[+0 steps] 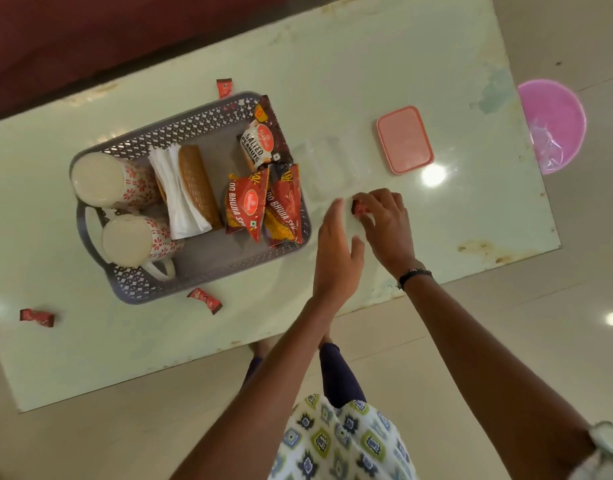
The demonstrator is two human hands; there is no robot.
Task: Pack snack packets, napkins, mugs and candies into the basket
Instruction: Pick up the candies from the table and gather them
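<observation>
Now, starting at the left edge of the pale table (384, 64), one red-wrapped candy (37, 317) lies alone near the front edge, well apart from the grey lattice basket (152, 133). Inside the basket, at its left end, two floral mugs (116, 180) lie on their sides, one behind the other. Next to them a stack of white napkins (178, 195) leans against a tan woven piece (197, 183). Right of that stand the snack packets: a salted peanuts pack (258, 143) toward the back and two red bhujia sev packs (247, 206) toward the front. A second candy (224, 88) sits just behind the basket's back rim, and a third (205, 300) just in front of its near rim.

Right of the basket sits a clear plastic tub (327, 168) (hard to make out against the table), and beyond it a pink lid (404, 139).

Your left hand (336, 252) hovers flat with fingers straight and relaxed, holding nothing. Your right hand (384, 226), just beside it, pinches a small red candy (357, 206) in its curled fingertips, close to the tub's near edge. A pink basin (554, 126) shows on the floor past the table's right end.
</observation>
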